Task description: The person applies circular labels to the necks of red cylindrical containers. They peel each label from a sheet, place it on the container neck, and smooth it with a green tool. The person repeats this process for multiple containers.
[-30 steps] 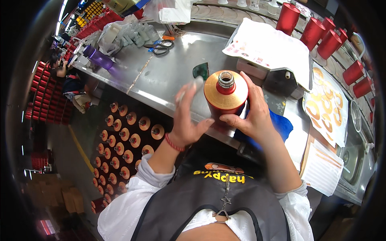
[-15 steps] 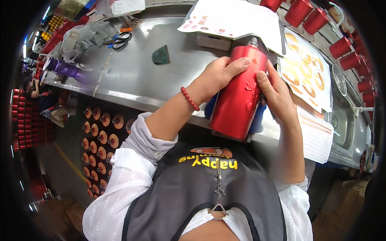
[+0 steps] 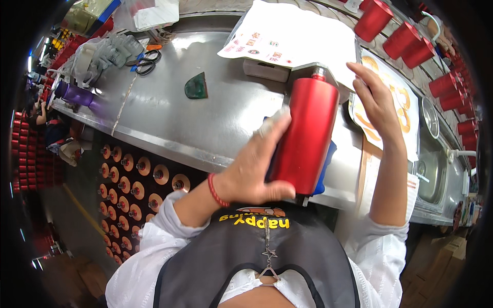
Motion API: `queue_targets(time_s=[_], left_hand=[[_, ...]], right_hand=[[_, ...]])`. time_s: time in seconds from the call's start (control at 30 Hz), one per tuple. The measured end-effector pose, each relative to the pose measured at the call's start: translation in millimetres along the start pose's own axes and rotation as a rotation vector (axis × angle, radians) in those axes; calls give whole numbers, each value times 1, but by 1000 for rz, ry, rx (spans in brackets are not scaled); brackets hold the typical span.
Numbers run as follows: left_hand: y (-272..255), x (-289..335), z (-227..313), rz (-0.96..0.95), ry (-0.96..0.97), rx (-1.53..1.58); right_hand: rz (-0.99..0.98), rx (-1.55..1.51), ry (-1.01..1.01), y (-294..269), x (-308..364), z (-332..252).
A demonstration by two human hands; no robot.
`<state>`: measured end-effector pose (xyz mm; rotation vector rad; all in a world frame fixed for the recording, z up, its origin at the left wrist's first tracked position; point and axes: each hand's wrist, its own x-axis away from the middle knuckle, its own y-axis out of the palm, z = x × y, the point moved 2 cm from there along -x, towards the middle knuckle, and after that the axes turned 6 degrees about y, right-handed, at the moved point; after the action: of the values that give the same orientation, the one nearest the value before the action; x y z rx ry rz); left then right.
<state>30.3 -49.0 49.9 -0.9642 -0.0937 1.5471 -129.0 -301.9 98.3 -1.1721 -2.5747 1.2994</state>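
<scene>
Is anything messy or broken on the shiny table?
Nothing looks broken or spilled. The left hand holds a red bottle lying on its side on the metal table, and the right hand hovers near its top. The scissors and grey gloves lie loose.

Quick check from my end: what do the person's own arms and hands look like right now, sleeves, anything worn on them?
Both hands are bare, no gloves. The left hand has a red beaded bracelet around the wrist. Both forearms are uncovered; white sleeves are pushed up and bunched near the elbows. I can make out no rings, watch or markings on the right hand. A dark grey apron covers the chest.
</scene>
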Motion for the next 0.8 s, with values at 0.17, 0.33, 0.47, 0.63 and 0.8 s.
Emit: queue_targets(time_s=[0.17, 0.33, 0.47, 0.63, 0.8], left_hand=[[23, 12, 1, 63, 1, -74], [28, 13, -16, 167, 43, 7], [25, 16, -19, 147, 14, 10], [28, 14, -23, 149, 41, 26], [23, 13, -27, 144, 26, 27]], right_hand=[[-137, 394, -379, 54, -113, 25], [-392, 576, -288, 116, -164, 17], [-479, 828, -119, 102, -169, 0], [-342, 803, -114, 89, -180, 38], [-297, 861, -104, 81, -190, 65]])
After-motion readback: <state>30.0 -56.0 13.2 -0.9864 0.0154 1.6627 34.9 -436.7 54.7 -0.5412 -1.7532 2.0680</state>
